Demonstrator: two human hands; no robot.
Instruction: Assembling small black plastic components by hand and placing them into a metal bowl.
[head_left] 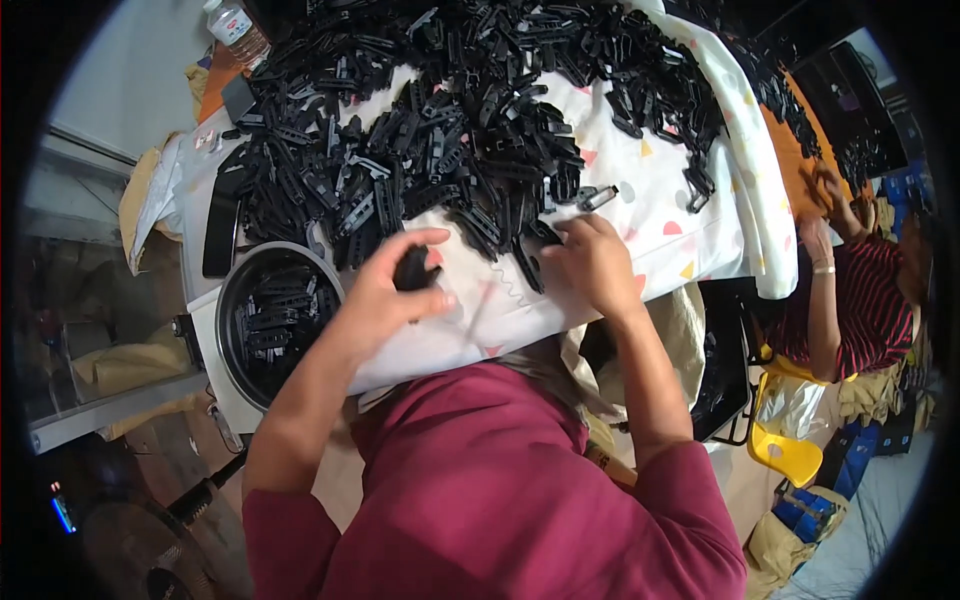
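Observation:
My left hand [385, 290] is above the near side of the cloth. Its thumb and index finger are spread, while a small black plastic part [414, 270] sits in the curl of the other fingers. To its right, my right hand [598, 268] bends down over the near edge of the heap, fingers curled beside a few long black plastic clips [526, 262]. What its fingertips hold, if anything, is hidden. A large heap of black plastic clips [430, 135] spreads across the table. One clip with a light, shiny piece [598, 197] lies just beyond my right hand.
A dark round pan [228, 350] with black clips inside stands left of my left arm. Beyond it lies a black phone [221, 235]. A plastic bottle [237, 32] stands far left. The patterned white cloth [660, 265] covers the table. Another person [850, 300] works at the right.

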